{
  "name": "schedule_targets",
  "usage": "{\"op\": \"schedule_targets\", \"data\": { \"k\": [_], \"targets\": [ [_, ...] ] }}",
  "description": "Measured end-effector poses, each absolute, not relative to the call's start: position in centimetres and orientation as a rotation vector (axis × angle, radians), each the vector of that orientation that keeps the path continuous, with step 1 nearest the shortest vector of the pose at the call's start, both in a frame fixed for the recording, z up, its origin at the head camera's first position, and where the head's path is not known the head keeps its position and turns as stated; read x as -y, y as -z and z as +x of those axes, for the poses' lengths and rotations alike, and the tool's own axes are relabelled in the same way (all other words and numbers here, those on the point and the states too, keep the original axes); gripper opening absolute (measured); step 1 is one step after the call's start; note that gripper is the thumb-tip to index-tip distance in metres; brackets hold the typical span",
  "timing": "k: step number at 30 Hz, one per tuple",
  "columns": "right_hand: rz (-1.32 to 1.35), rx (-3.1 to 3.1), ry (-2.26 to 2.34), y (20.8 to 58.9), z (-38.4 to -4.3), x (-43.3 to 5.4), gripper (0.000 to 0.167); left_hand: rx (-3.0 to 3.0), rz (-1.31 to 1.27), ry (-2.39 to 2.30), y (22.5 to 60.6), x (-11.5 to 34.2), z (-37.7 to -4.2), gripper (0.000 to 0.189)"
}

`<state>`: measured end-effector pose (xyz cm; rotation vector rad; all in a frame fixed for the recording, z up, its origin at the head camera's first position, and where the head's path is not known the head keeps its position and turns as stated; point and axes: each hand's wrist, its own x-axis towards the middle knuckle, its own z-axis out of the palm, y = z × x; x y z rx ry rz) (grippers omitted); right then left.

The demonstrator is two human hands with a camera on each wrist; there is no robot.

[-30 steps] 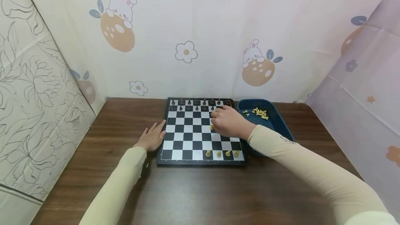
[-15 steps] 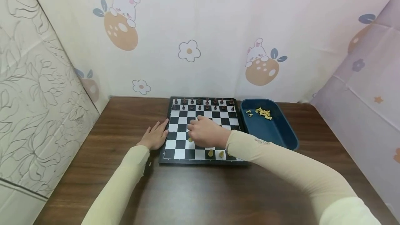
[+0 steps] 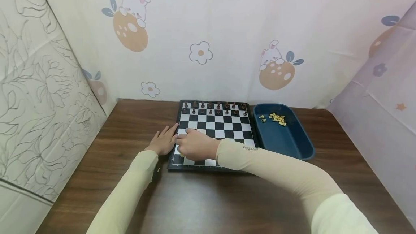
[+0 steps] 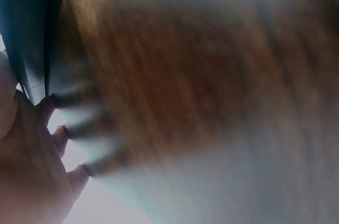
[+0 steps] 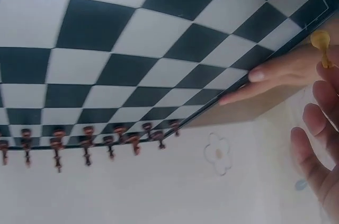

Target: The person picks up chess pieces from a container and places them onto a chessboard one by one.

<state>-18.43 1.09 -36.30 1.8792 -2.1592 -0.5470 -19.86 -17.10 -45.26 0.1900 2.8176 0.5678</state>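
In the head view my right hand (image 3: pixel 198 145) is over the near left corner of the chessboard (image 3: pixel 228 125). It pinches a yellow chess piece (image 5: pixel 320 39) between its fingertips, and the right wrist view shows the piece just off the board. Which kind of piece it is I cannot tell. My left hand (image 3: pixel 162 141) lies flat with straight fingers on the table, its fingertips at the board's left edge. Two rows of dark red-brown chess pieces (image 3: pixel 218 112) stand along the far side. The right forearm hides the near right part of the board.
A blue tray (image 3: pixel 282 145) stands close to the board's right side, with several yellow chess pieces (image 3: pixel 277 118) lying in its far part. Brown wooden table (image 3: pixel 201 198) surrounds both. A patterned curtain (image 3: pixel 227 17) hangs behind the table's far edge.
My right hand has moved left and nearer across the board, from its right side to the near left corner, carrying the yellow chess piece. The left hand has stayed at the board's edge.
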Motion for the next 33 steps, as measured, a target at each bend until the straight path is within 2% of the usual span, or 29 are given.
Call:
{"op": "schedule_targets", "data": {
  "k": [12,33],
  "targets": [
    [1.926,2.117,0.593,37.9,-17.7,0.5,0.018,-2.818,0.219,-0.586,45.4,17.0,-20.0,0.055],
    [1.888,2.158,0.561,38.5,-17.5,1.1,0.022,-2.823,0.214,-0.607,45.1,17.0,-19.7,0.054]
  ]
}}
